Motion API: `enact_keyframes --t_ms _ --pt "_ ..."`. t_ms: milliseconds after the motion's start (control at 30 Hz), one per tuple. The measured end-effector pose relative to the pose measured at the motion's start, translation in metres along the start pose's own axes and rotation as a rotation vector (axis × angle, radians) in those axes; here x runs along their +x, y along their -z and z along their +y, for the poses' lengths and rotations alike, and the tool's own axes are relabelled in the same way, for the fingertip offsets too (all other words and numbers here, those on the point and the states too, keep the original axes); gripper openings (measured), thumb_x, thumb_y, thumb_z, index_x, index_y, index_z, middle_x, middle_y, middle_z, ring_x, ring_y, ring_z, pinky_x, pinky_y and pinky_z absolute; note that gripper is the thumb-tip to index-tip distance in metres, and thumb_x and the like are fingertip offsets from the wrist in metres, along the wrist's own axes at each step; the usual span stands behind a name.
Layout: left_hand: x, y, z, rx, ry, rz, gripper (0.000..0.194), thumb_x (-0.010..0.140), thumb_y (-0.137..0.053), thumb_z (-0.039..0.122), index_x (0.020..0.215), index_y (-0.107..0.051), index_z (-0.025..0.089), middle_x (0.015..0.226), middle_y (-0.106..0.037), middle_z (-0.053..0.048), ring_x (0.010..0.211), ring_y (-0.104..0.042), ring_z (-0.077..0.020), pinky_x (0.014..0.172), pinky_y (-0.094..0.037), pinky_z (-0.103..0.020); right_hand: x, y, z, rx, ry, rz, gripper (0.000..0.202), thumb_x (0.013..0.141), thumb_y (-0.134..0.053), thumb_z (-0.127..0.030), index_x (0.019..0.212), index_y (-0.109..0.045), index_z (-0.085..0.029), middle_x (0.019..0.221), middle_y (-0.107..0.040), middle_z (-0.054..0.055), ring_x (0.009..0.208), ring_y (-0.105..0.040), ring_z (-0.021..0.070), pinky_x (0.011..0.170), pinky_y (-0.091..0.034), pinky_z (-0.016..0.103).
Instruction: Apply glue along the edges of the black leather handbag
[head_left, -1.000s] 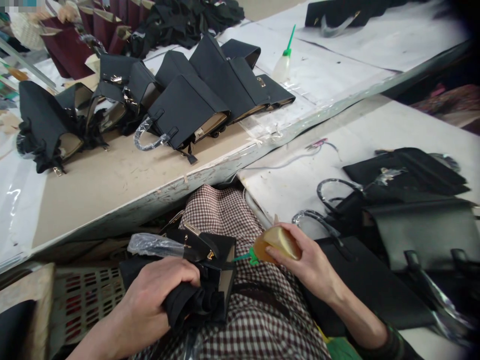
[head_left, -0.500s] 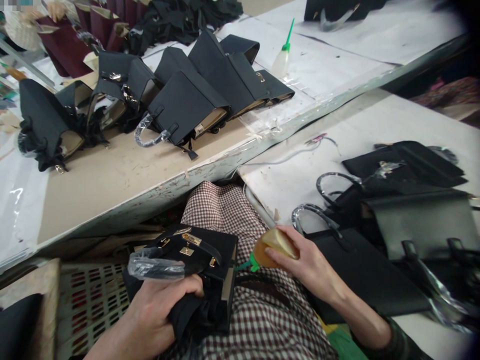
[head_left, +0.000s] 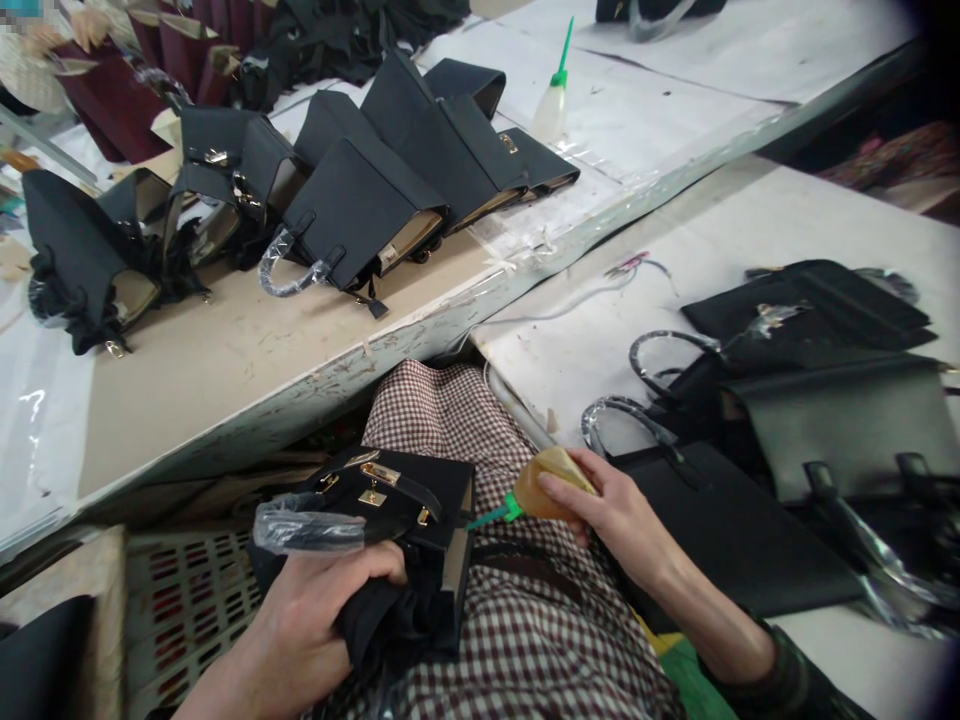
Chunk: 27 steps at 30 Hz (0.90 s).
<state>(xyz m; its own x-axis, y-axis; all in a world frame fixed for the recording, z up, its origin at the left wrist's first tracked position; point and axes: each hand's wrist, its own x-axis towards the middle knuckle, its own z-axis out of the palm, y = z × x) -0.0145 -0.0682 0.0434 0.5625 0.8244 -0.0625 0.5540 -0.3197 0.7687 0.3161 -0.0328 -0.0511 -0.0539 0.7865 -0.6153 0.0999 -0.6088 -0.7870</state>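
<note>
My left hand (head_left: 315, 620) grips a small black handbag (head_left: 409, 520) on my lap, over its dark lining cloth. The bag has gold clasps and a handle wrapped in clear plastic (head_left: 304, 525). My right hand (head_left: 611, 515) squeezes a soft amber glue bottle (head_left: 544, 485). Its green nozzle (head_left: 491, 513) points at the bag's right edge. My lap is covered by a brown-and-white checked cloth (head_left: 480, 640).
A row of black handbags (head_left: 352, 200) lies on the beige worktable (head_left: 225, 350). A second glue bottle (head_left: 551, 100) with a green nozzle stands further back. More black bags (head_left: 810, 400) are piled on the white table at my right. A slotted crate (head_left: 180, 600) sits lower left.
The bag in my left hand has turned so its gold clasp faces up. The glue bottle's nozzle stays at the bag's right edge. The view has tilted slightly.
</note>
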Motion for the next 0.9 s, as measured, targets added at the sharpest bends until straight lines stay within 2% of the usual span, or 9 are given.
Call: enact_keyframes --t_ms 167,300,500,667,767,900 --pt "0.001 0.000 0.000 0.030 -0.012 0.010 0.032 0.089 -0.062 0.003 0.111 -0.059 0.026 0.097 -0.076 0.004 0.085 -0.073 -0.0114 0.082 -0.050 -0.019 -0.002 0.000 0.006 0.103 -0.024 -0.061 0.042 0.084 -0.078 -0.055 0.104 -0.067 -0.019 0.068 -0.061 -0.003 0.045 -0.047 0.0104 0.038 -0.042 0.022" --pt "0.001 0.002 -0.001 0.037 -0.022 0.006 0.029 0.091 -0.059 0.003 0.110 -0.059 0.025 0.097 -0.076 0.003 0.084 -0.073 -0.0105 0.081 -0.049 -0.019 -0.010 -0.001 0.008 0.178 -0.025 -0.101 0.041 0.085 -0.080 -0.053 0.103 -0.068 -0.018 0.073 -0.062 -0.002 0.045 -0.046 0.0080 0.036 -0.040 0.020" --pt "0.001 0.003 -0.001 0.080 0.000 0.008 0.040 0.081 -0.065 0.000 0.111 -0.059 0.026 0.101 -0.077 0.005 0.089 -0.074 -0.0112 0.085 -0.049 -0.018 -0.032 -0.010 -0.002 0.313 -0.022 -0.159 0.034 0.088 -0.078 -0.047 0.105 -0.070 -0.019 0.081 -0.064 0.000 0.053 -0.048 0.0095 0.036 -0.041 0.017" --pt "0.003 0.004 0.000 0.103 -0.023 0.028 0.037 0.082 -0.068 0.002 0.109 -0.059 0.026 0.099 -0.078 0.004 0.086 -0.075 -0.0123 0.081 -0.051 -0.018 -0.051 -0.016 -0.011 0.369 -0.015 -0.215 0.033 0.089 -0.077 -0.047 0.103 -0.070 -0.018 0.081 -0.063 0.001 0.053 -0.046 0.0094 0.035 -0.039 0.017" --pt "0.004 0.006 0.001 0.073 -0.019 0.025 0.035 0.083 -0.070 0.004 0.109 -0.059 0.026 0.099 -0.077 0.003 0.085 -0.075 -0.0124 0.079 -0.051 -0.018 -0.054 -0.014 -0.010 0.379 -0.027 -0.205 0.036 0.087 -0.079 -0.047 0.105 -0.069 -0.018 0.081 -0.062 0.001 0.056 -0.047 0.0105 0.036 -0.039 0.016" --pt "0.005 0.008 0.002 0.027 -0.014 0.029 0.032 0.084 -0.068 0.005 0.107 -0.060 0.026 0.096 -0.076 0.003 0.085 -0.075 -0.0128 0.077 -0.052 -0.018 -0.044 -0.006 -0.005 0.299 -0.018 -0.134 0.039 0.086 -0.079 -0.050 0.106 -0.067 -0.018 0.081 -0.063 0.001 0.057 -0.051 0.0116 0.037 -0.041 0.018"
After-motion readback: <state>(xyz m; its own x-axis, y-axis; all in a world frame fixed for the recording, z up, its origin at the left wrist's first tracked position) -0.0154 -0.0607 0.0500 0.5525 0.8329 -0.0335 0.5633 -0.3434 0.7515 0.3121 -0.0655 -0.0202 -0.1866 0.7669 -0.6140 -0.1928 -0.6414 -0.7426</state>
